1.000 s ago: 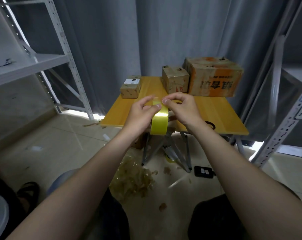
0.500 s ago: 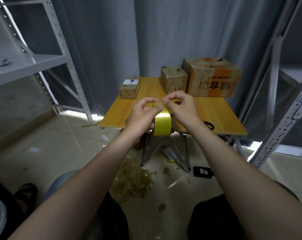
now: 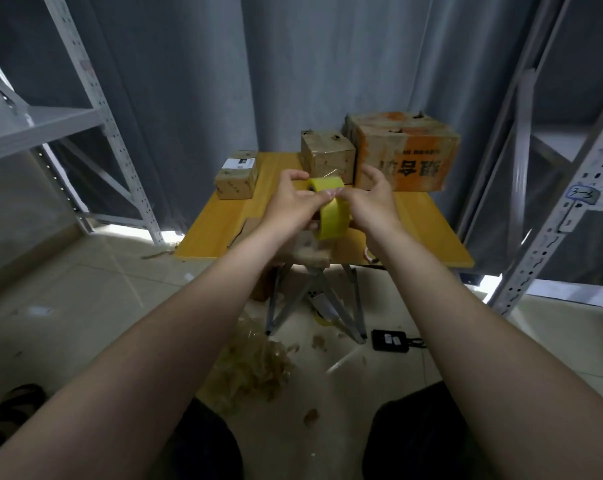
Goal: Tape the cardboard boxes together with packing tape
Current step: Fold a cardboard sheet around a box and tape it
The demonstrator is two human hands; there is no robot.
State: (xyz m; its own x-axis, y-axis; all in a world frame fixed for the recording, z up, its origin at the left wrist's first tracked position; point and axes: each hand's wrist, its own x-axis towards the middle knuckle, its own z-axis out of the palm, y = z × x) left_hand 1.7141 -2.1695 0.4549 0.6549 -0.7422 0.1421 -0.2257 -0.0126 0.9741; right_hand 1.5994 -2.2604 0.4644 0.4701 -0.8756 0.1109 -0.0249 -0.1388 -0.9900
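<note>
left hand (image 3: 290, 206) and right hand (image 3: 374, 202) raised tape roll (image 3: 331, 218).

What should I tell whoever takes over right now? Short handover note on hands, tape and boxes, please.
Left hand: grips the yellow tape roll, held above the near edge of the table.
Right hand: grips the roll too; fingertips of both hands meet on its rim, apparently picking for the tape's end.
Boxes: small box back left, middle box beside the large box at the back.
Done: no strip visibly pulled, boxes not visibly joined.
Left: free the end, bring boxes together, tape them.
</note>
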